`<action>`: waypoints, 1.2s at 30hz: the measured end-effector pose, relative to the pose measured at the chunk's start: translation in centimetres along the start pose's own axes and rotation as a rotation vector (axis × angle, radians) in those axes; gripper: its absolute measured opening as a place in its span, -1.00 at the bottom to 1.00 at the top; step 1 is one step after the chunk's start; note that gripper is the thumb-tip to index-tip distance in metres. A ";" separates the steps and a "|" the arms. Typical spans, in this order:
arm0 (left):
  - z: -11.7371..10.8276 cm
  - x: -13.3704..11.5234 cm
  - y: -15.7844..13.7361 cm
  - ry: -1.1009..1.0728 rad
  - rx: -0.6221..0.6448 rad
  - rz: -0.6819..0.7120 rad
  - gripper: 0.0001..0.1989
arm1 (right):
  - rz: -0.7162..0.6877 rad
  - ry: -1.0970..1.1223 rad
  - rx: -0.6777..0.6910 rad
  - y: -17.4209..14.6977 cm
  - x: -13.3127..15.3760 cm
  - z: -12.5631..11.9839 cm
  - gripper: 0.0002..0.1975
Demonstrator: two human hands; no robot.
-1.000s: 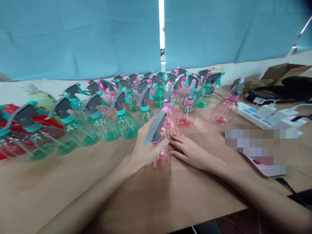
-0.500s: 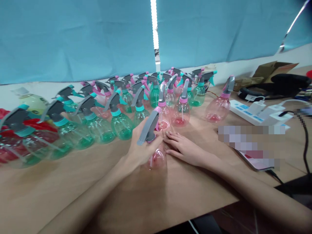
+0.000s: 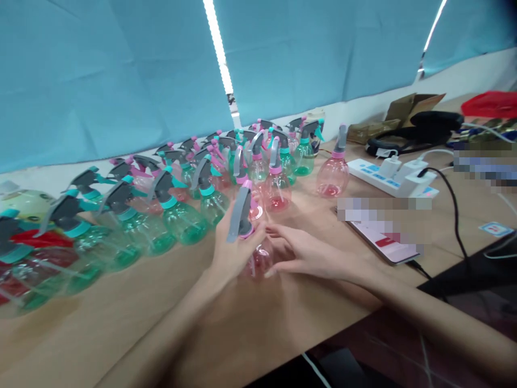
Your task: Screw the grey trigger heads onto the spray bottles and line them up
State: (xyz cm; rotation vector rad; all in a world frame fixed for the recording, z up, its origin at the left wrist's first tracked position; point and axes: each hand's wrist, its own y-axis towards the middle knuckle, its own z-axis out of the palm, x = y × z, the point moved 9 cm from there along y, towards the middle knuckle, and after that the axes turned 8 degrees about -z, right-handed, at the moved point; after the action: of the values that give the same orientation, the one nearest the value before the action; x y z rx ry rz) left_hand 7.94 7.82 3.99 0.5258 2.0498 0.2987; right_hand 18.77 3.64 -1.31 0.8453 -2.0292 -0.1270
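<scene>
A clear pink spray bottle (image 3: 260, 261) with a grey and pink trigger head stands on the table in front of me. Around its neck, just under the head, my left hand (image 3: 230, 245) is closed. My right hand (image 3: 311, 253) curves about the right side of the body, thumb on the near side and fingers behind; the far fingertips are partly hidden. Close behind it stand more pink spray bottles (image 3: 278, 191). To the left runs a row of green spray bottles (image 3: 186, 223) with grey and turquoise heads.
Another pink spray bottle (image 3: 332, 175) stands apart on the right. Beyond it lie a white power strip (image 3: 374, 178) with plugs, a phone (image 3: 383, 240) on a cable, a black headset (image 3: 436, 126) and a cardboard box (image 3: 412, 110). A blue curtain (image 3: 283, 54) hangs behind.
My right hand has gone from lying flat beside the pink spray bottle to curving around its body. The left hand keeps its hold. My view has turned to the right.
</scene>
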 end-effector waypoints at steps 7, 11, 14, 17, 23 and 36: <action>6.8 -3.5 1.4 -0.127 0.075 0.118 -0.52 | 0.059 -0.036 -0.289 -3.2 0.0 -4.0 -0.24; 9.8 -5.2 2.3 -0.269 0.165 0.125 -0.45 | 0.130 -0.122 -0.369 -5.0 -2.3 -6.1 -0.31; 11.3 -6.0 2.6 -0.392 0.235 0.172 -0.38 | 0.214 -0.125 -0.421 -6.3 -4.3 -7.6 -0.26; 12.2 -5.5 2.5 -0.413 0.276 0.208 -0.34 | 0.237 -0.161 -0.438 -6.9 -5.5 -9.3 -0.20; 11.5 -1.2 1.1 -0.183 0.242 0.200 -0.44 | 0.221 -0.431 -0.429 -5.8 -6.5 -12.9 -0.33; 12.5 1.2 -2.5 0.480 0.485 0.370 -0.58 | 0.238 -0.685 -0.416 -1.1 -9.8 -15.3 -0.28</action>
State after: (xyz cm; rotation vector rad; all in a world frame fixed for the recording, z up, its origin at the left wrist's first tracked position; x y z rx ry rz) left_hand 17.54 6.24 -4.28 1.2364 2.4949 0.1466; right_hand 34.76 12.24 0.21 0.3025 -2.5801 -0.7608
